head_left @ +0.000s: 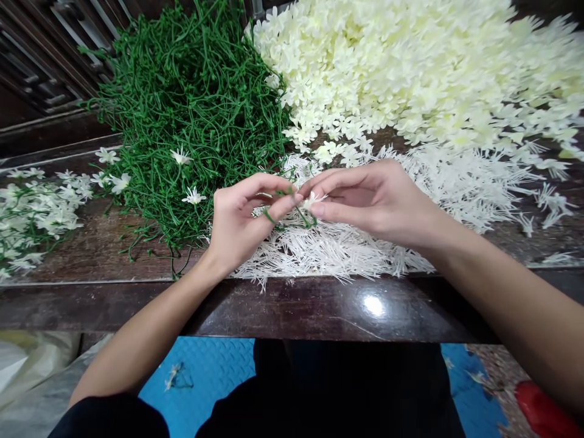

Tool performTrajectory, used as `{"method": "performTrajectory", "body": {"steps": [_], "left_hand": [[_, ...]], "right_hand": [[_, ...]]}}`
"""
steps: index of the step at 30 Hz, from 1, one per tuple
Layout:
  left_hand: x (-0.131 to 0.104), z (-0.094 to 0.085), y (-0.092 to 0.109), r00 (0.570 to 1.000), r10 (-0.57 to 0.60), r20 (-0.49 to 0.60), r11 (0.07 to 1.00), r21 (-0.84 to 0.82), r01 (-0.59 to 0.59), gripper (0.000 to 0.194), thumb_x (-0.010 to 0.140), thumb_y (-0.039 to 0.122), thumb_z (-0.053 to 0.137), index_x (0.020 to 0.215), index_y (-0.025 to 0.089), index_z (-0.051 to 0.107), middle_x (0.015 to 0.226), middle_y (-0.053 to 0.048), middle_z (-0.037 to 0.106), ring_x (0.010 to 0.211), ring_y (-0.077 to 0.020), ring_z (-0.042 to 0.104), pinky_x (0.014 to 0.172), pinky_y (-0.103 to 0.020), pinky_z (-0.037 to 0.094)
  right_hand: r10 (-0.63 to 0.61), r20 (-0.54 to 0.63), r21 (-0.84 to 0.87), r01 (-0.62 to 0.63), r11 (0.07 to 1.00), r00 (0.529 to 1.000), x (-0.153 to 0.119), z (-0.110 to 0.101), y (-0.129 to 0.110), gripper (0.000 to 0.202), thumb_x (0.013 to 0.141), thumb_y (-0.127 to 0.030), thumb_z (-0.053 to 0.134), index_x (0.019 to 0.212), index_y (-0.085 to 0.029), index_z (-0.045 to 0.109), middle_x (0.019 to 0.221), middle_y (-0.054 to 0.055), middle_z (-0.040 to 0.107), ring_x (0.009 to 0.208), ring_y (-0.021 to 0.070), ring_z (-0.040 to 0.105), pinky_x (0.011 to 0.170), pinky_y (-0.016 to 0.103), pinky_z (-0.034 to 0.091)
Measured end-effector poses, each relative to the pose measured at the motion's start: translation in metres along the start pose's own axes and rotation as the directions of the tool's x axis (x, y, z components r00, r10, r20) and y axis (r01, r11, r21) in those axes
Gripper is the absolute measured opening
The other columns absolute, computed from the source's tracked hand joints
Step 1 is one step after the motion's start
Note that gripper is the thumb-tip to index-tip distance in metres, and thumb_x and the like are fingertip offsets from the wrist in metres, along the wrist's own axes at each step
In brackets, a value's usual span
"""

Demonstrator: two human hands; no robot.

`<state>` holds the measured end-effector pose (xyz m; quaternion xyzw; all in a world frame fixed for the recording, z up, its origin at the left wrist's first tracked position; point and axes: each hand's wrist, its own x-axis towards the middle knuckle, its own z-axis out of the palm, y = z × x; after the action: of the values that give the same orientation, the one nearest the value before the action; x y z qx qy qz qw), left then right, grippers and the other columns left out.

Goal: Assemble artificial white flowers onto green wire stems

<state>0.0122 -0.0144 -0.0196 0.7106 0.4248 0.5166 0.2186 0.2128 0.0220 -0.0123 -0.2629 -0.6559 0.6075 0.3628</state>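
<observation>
My left hand pinches a thin green plastic stem between thumb and fingertips. Close against it, my right hand is closed on a small white flower piece at the stem's tip. Whether the piece is fully seated on the stem I cannot tell, as fingertips cover the joint. Beneath both hands spreads a heap of white spiky stamen pieces. Behind my left hand rises a tangled pile of green stems, with a few white flowers on it.
A large mound of cream-white petals fills the back right. Assembled white flowers on stems lie at the far left. The dark wooden bench has its front edge before my lap. Below are a blue mat and a red object.
</observation>
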Motion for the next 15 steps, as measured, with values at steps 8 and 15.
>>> {"method": "performTrajectory", "body": {"steps": [8, 15], "left_hand": [[0.006, -0.008, -0.007, 0.998, -0.029, -0.055, 0.992, 0.125, 0.036, 0.021, 0.09, 0.026, 0.065, 0.11, 0.019, 0.062, 0.098, -0.006, 0.072, 0.082, -0.0138, 0.069, 0.067, -0.024, 0.059], [0.006, -0.018, -0.01, 0.945, 0.194, 0.263, 0.782, 0.541, -0.311, 0.028, 0.088, 0.019, 0.058, 0.117, 0.017, 0.061, 0.077, -0.001, 0.07, 0.067, -0.0134, 0.065, 0.062, -0.025, 0.053]], "right_hand": [[-0.052, -0.447, 0.103, 0.109, 0.989, 0.893, 0.006, -0.003, 0.002, 0.013, 0.069, -0.026, 0.087, 0.07, -0.026, 0.074, 0.083, 0.0, 0.071, 0.086, 0.0193, 0.067, 0.092, 0.041, 0.054], [-0.09, -0.515, 0.07, 0.147, 0.987, 0.853, 0.008, -0.009, 0.011, 0.015, 0.071, -0.021, 0.086, 0.069, -0.026, 0.072, 0.098, 0.005, 0.071, 0.125, 0.026, 0.057, 0.11, 0.043, 0.044]]}}
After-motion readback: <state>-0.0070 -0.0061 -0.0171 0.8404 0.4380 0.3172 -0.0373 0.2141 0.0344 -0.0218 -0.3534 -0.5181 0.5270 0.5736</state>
